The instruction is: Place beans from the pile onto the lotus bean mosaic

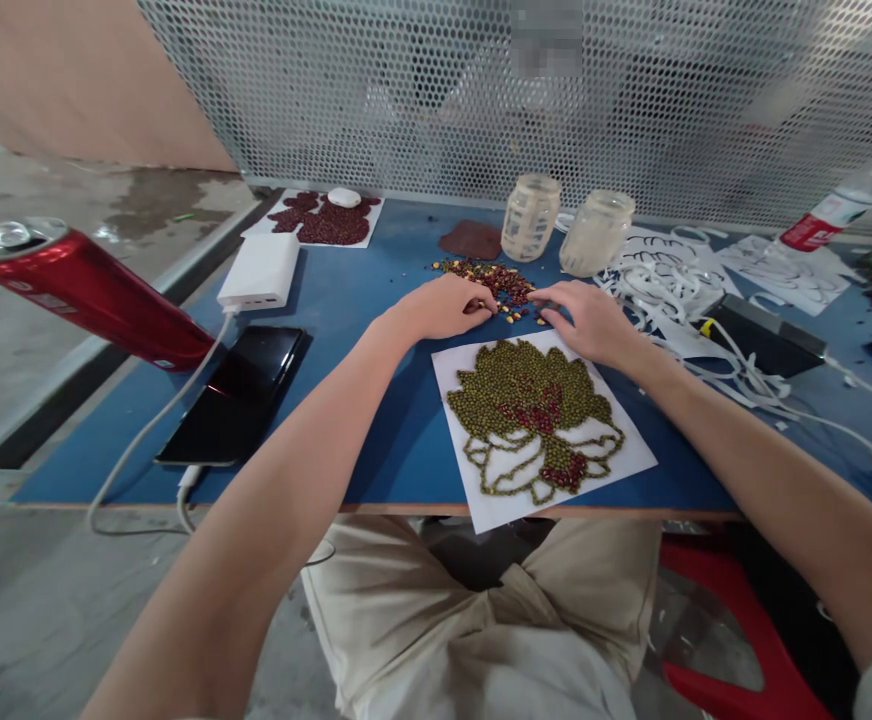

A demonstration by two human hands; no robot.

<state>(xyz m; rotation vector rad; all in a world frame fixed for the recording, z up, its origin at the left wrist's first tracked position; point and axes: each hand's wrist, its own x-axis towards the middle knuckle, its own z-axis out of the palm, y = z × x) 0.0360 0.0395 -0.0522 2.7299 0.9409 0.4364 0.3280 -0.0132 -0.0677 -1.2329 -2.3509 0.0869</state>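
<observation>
My left hand [447, 307] is at the near left edge of a loose pile of mixed beans and kernels [507, 283], its fingers curled together. What they pinch, if anything, is too small to make out. On the pile's right side lies my right hand [586, 318], thumb and forefinger apart, fingertips at the pile's edge. Just below both hands is a white sheet with a flower picture [530, 420] made of green beans, with dark red beans in its middle and lower part. Some outlined petals low on the picture show bare white paper.
Two cloudy jars [530, 217] stand behind the pile beside a brown patch [470, 240]. At left are a red can [91, 290], a white power bank [260, 272] and a phone [233, 398]. Tangled white strips [665, 290], a black box [766, 335] and a bottle [841, 205] lie right.
</observation>
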